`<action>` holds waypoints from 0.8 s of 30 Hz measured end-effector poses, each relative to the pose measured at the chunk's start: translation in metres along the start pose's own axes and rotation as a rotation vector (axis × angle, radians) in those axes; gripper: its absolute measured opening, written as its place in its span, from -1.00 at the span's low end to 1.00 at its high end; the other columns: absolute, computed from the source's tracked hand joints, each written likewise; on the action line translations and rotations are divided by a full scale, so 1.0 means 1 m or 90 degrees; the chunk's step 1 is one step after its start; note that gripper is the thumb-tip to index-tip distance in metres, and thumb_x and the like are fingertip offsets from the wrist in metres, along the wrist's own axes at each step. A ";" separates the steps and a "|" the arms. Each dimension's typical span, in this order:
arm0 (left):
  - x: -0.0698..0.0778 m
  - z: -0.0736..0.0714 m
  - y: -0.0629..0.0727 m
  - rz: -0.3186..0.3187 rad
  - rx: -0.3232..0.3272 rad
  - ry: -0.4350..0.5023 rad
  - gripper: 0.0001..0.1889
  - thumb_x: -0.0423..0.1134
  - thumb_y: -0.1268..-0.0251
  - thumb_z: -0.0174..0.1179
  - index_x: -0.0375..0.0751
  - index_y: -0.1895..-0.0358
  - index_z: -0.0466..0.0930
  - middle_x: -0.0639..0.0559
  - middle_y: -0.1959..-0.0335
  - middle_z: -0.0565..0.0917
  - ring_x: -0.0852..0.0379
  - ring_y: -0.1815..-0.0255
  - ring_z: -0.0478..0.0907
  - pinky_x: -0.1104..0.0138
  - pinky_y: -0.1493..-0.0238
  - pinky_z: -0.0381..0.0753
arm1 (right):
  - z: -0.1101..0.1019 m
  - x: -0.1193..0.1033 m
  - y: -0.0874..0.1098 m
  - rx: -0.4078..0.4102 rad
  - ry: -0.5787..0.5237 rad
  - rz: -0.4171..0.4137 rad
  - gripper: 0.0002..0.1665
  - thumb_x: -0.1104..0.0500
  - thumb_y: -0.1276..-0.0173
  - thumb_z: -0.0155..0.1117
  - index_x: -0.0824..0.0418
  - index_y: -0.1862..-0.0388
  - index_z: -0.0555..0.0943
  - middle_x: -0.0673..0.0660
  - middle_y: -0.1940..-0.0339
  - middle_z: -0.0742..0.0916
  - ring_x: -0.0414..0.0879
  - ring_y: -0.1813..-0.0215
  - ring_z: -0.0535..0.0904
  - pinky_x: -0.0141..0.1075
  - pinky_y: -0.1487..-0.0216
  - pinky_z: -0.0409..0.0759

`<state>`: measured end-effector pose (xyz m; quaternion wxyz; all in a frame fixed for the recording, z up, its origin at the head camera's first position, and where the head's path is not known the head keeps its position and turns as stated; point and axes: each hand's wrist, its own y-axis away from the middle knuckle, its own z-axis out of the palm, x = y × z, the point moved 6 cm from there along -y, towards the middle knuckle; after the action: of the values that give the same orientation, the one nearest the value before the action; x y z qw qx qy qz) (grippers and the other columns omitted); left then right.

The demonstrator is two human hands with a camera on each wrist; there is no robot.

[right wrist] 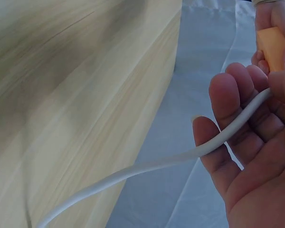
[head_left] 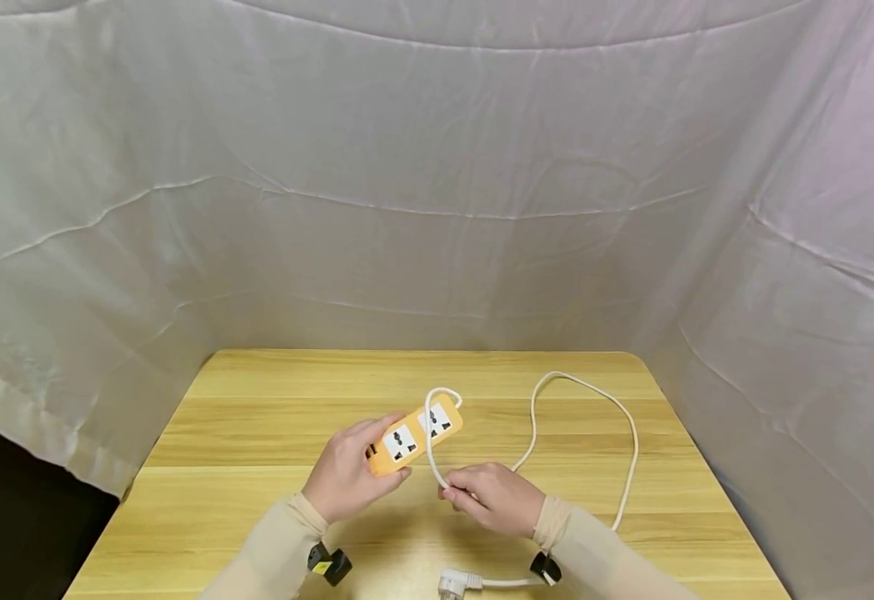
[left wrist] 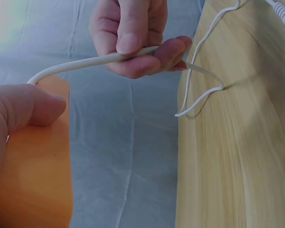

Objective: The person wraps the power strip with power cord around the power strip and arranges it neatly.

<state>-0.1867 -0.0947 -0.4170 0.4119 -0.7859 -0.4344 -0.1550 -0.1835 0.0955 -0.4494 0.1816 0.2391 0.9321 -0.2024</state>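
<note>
My left hand (head_left: 348, 468) grips an orange power strip (head_left: 386, 462) by its near end, tilted above the table. Two white socket faces show on its top. From the strip's far end a white cord (head_left: 430, 433) loops back across the sockets to my right hand (head_left: 498, 498), which pinches it between thumb and fingers. In the right wrist view the cord (right wrist: 156, 164) runs over the curled fingers (right wrist: 223, 95) and hangs down. Past the right hand it makes a wide loop on the table's right side. The cord's white plug (head_left: 454, 582) lies by the near edge.
The wood-grain table (head_left: 272, 500) has rounded far corners. Grey cloth (head_left: 437, 250) hangs behind it and on both sides. Black wrist cameras sit on both wrists, the left one (head_left: 329, 564) close over the table. A dark area (head_left: 17, 508) lies at the lower left.
</note>
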 end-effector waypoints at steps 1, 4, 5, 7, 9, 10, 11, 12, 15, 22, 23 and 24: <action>0.001 0.000 0.000 0.003 -0.001 0.001 -0.29 -0.18 0.21 0.54 -0.18 -0.17 0.55 0.01 0.13 0.69 0.29 0.36 0.54 0.46 0.43 0.53 | 0.000 0.001 0.000 -0.005 -0.001 0.000 -0.82 0.12 -0.50 0.05 0.02 0.30 0.59 -0.28 0.57 0.49 -0.50 0.54 0.30 -0.68 0.47 0.26; 0.003 0.000 0.002 0.012 -0.005 0.006 -0.28 -0.18 0.22 0.54 -0.19 -0.18 0.54 0.00 0.13 0.69 0.28 0.36 0.54 0.47 0.45 0.53 | 0.002 0.004 0.000 -0.024 -0.004 0.007 -0.79 0.11 -0.51 0.03 0.02 0.26 0.62 -0.28 0.55 0.50 -0.50 0.52 0.32 -0.67 0.44 0.30; 0.004 -0.001 0.002 0.016 -0.005 0.003 -0.27 -0.18 0.23 0.54 -0.18 -0.18 0.54 0.01 0.13 0.69 0.29 0.36 0.54 0.46 0.42 0.53 | 0.002 0.005 0.000 -0.031 -0.004 0.010 -0.78 0.10 -0.51 0.02 0.02 0.24 0.63 -0.28 0.54 0.51 -0.50 0.51 0.34 -0.67 0.43 0.31; 0.006 -0.001 0.003 0.023 -0.007 0.000 -0.26 -0.17 0.24 0.55 -0.18 -0.19 0.54 0.02 0.12 0.69 0.29 0.36 0.54 0.44 0.41 0.52 | 0.003 0.007 0.000 -0.041 -0.005 0.016 -0.76 0.09 -0.52 0.00 0.02 0.23 0.64 -0.26 0.53 0.54 -0.50 0.49 0.36 -0.66 0.41 0.34; 0.007 -0.001 0.003 0.027 -0.010 0.000 -0.26 -0.17 0.24 0.55 -0.18 -0.19 0.54 0.02 0.12 0.69 0.29 0.36 0.53 0.44 0.41 0.52 | 0.004 0.009 0.000 -0.049 -0.004 0.020 -0.75 0.08 -0.52 0.00 0.02 0.22 0.64 -0.23 0.51 0.58 -0.50 0.47 0.38 -0.66 0.40 0.35; 0.008 -0.001 0.004 0.027 -0.012 0.003 -0.26 -0.18 0.24 0.55 -0.19 -0.19 0.53 0.02 0.10 0.68 0.28 0.36 0.54 0.45 0.41 0.52 | 0.005 0.010 0.000 -0.050 -0.003 0.021 -0.75 0.07 -0.52 0.00 0.03 0.22 0.65 -0.22 0.50 0.59 -0.50 0.46 0.39 -0.65 0.40 0.35; 0.008 0.000 0.004 0.028 -0.015 0.010 -0.25 -0.18 0.24 0.54 -0.20 -0.20 0.53 0.00 0.09 0.68 0.27 0.35 0.54 0.46 0.42 0.53 | 0.005 0.010 0.000 -0.051 -0.003 0.020 -0.75 0.07 -0.52 0.01 0.03 0.22 0.65 -0.22 0.50 0.59 -0.50 0.46 0.39 -0.65 0.40 0.35; 0.009 0.000 0.004 0.029 -0.017 0.018 -0.25 -0.20 0.24 0.54 -0.21 -0.20 0.52 -0.02 0.09 0.68 0.26 0.35 0.54 0.47 0.45 0.54 | 0.005 0.011 0.000 -0.052 -0.003 0.018 -0.75 0.07 -0.52 0.01 0.03 0.23 0.65 -0.22 0.49 0.60 -0.50 0.46 0.40 -0.66 0.41 0.35; 0.011 0.001 0.005 0.038 -0.023 0.031 -0.25 -0.22 0.24 0.54 -0.22 -0.20 0.52 -0.03 0.09 0.68 0.24 0.35 0.55 0.49 0.46 0.55 | 0.005 0.011 -0.001 -0.052 -0.006 0.013 -0.76 0.07 -0.51 0.03 0.03 0.24 0.65 -0.23 0.48 0.59 -0.50 0.45 0.40 -0.66 0.40 0.36; 0.019 0.001 0.008 0.082 -0.023 0.034 -0.27 -0.27 0.26 0.53 -0.23 -0.17 0.54 0.01 0.13 0.68 0.25 0.34 0.55 0.50 0.43 0.55 | 0.004 0.010 -0.002 -0.056 -0.017 -0.003 -0.79 0.10 -0.49 0.06 0.03 0.30 0.63 -0.17 0.45 0.65 -0.52 0.44 0.41 -0.68 0.38 0.38; 0.020 0.001 0.008 0.088 -0.022 0.035 -0.28 -0.27 0.26 0.53 -0.23 -0.17 0.54 0.01 0.13 0.68 0.25 0.34 0.55 0.50 0.42 0.55 | 0.004 0.010 -0.002 -0.057 -0.016 -0.005 -0.79 0.11 -0.49 0.06 0.04 0.30 0.64 -0.16 0.43 0.67 -0.53 0.41 0.43 -0.68 0.35 0.40; 0.021 0.001 0.008 0.093 -0.021 0.035 -0.28 -0.28 0.27 0.53 -0.23 -0.17 0.54 0.02 0.13 0.68 0.25 0.34 0.55 0.50 0.42 0.55 | 0.004 0.010 -0.002 -0.057 -0.014 -0.007 -0.80 0.12 -0.48 0.07 0.04 0.29 0.64 -0.14 0.39 0.70 -0.53 0.37 0.46 -0.67 0.32 0.42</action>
<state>-0.1686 -0.0848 -0.4093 0.4205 -0.8178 -0.3618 -0.1533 -0.1921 0.0957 -0.4564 0.2012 0.2232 0.9395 -0.1642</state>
